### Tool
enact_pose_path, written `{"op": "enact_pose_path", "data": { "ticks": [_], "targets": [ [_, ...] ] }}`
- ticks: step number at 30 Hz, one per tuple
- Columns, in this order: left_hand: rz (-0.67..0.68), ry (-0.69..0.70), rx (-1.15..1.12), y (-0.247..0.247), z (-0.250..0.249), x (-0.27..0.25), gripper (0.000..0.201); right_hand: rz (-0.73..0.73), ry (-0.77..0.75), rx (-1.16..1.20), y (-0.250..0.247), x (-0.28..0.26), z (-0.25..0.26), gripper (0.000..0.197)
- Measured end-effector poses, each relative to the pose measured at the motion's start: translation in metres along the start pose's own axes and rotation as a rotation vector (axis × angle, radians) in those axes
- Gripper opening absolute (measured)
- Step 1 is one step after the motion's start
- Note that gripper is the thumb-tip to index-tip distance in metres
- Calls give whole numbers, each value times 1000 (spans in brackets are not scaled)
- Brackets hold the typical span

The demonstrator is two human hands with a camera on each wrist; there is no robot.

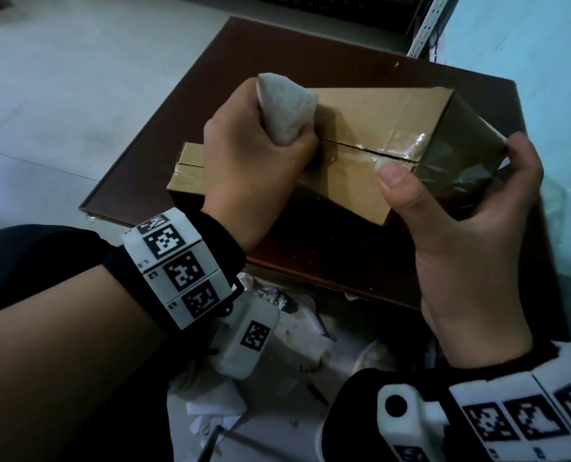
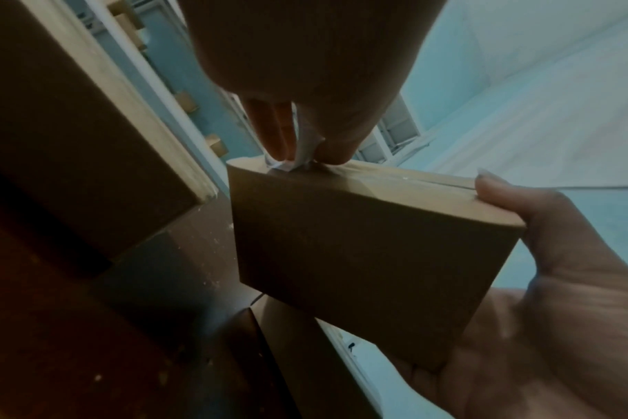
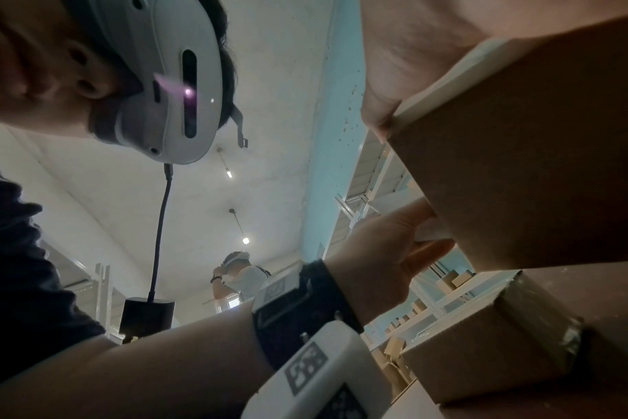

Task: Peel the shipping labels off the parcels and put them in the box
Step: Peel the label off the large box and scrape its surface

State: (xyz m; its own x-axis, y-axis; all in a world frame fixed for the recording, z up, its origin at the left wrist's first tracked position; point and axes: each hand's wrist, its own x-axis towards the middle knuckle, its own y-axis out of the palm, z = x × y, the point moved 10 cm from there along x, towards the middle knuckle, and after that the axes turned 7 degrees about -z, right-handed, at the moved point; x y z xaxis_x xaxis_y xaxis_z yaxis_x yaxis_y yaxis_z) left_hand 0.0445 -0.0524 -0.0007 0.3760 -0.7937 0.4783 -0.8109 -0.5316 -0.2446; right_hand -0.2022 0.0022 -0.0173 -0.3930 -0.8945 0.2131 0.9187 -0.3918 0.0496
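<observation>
The right hand (image 1: 470,235) is gripping the parcel's (image 1: 370,151) taped end, thumb on top, holding it above the brown table (image 1: 310,51); the left hand (image 1: 250,168) is curling round a crumpled label (image 1: 284,108) at the parcel's far end; a second parcel (image 1: 185,176) is lying beneath

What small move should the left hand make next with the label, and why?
Probably pull further away: the left hand grips the crumpled label, whose end seems still stuck to the parcel, which the right hand steadies.

Dim, bluish cast – soft blur, wide-angle bending (edges), deep shadows
</observation>
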Motion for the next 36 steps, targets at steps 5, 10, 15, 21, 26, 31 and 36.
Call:
{"op": "enact_pose_path", "data": {
  "ticks": [5, 10, 15, 21, 26, 31, 36],
  "targets": [
    [-15, 27, 21, -2, -3, 1, 26, -4, 18, 26, 0, 1, -1, 129],
    [-26, -9, 31, -3, 0, 4, 29, -25, 81, 65, -1, 3, -5, 135],
    [-29, -67, -28, -4, 4, 6, 33, -31, 120, 95, -2, 3, -6, 124],
    [2, -169, -92, -1, 13, 6, 30, -39, 203, 147, -1, 3, -12, 96],
    [50, -264, -202, 4, 22, 5, 33, -43, 228, 134, 0, 2, -12, 95],
    [51, -358, -320, 7, 28, 1, 30, -7, 261, 138, 1, 3, -15, 96],
    [35, -466, -455, 8, 31, -4, 25, -3, 279, 148, 1, 4, -18, 104]
  ]
}}
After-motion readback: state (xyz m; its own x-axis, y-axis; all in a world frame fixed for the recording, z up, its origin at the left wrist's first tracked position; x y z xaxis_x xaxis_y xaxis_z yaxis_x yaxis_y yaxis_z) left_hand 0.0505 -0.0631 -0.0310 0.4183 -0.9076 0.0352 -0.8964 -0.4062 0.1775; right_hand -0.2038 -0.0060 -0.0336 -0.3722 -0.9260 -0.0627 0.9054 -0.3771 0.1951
